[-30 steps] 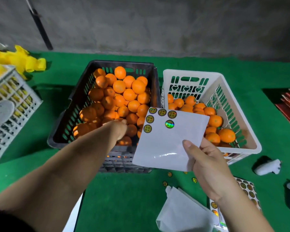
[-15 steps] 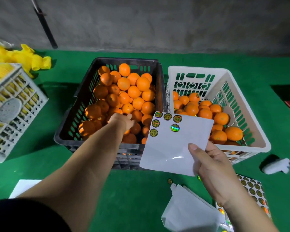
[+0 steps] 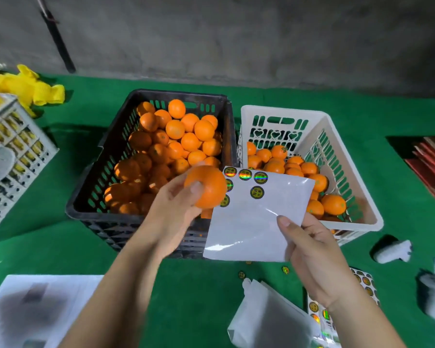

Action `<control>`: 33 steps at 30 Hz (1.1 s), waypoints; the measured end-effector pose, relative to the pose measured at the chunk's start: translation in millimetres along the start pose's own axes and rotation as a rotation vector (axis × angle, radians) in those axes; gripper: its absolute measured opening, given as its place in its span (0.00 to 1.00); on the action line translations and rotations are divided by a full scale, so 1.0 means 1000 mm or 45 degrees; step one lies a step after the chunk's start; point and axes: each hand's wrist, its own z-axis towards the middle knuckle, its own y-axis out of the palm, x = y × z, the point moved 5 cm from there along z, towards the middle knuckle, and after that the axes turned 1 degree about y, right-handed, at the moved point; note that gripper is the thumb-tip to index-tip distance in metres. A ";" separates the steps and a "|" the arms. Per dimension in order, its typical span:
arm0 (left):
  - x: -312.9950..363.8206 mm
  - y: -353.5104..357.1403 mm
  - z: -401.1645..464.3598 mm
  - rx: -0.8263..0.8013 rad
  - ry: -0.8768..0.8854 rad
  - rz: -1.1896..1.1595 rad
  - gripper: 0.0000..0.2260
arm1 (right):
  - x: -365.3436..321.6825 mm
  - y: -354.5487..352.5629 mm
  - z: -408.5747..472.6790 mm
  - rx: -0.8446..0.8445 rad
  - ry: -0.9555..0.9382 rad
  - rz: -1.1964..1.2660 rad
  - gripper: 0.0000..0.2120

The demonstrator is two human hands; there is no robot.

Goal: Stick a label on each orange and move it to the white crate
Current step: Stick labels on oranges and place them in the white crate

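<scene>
Inside black crate (image 3: 103, 197) and white crate (image 3: 347, 156), piled oranges (image 3: 186, 136).

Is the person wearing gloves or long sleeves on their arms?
No gloves. Both the left hand and the right hand are bare, with short plain nails and no rings, watch or bracelet showing. Both forearms are uncovered too; no sleeve shows on either arm.

Fruit packing area, orange-filled crates (image 3: 151, 156), green-covered table (image 3: 191, 297), concrete wall (image 3: 236, 41)
</scene>
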 end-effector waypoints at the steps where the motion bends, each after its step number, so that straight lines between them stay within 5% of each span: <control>1: -0.008 0.007 -0.011 0.028 -0.016 -0.126 0.35 | -0.001 0.001 -0.002 -0.042 -0.004 -0.011 0.21; 4: -0.034 0.027 -0.041 0.076 -0.145 -0.391 0.37 | -0.003 0.007 -0.007 -0.061 -0.037 -0.185 0.19; 7: -0.046 0.031 -0.062 0.007 -0.106 -0.383 0.35 | -0.011 0.008 -0.014 0.240 -0.226 -0.726 0.29; 9: -0.050 0.032 -0.066 -0.016 -0.081 -0.309 0.32 | -0.029 0.017 -0.028 0.510 -0.661 -1.312 0.32; 12: -0.052 0.033 -0.075 -0.043 -0.033 -0.068 0.22 | -0.034 0.042 -0.046 0.351 -1.160 -1.737 0.19; 20: -0.045 0.034 -0.086 -0.140 -0.038 0.095 0.34 | -0.028 0.035 -0.041 0.004 -0.940 -1.666 0.16; 26: -0.041 0.038 -0.084 -0.188 -0.052 0.198 0.34 | -0.028 0.030 -0.036 -0.040 -0.641 -1.413 0.09; 33: -0.048 0.038 -0.084 -0.351 -0.041 0.391 0.30 | -0.034 0.019 -0.031 0.087 -0.679 -1.412 0.07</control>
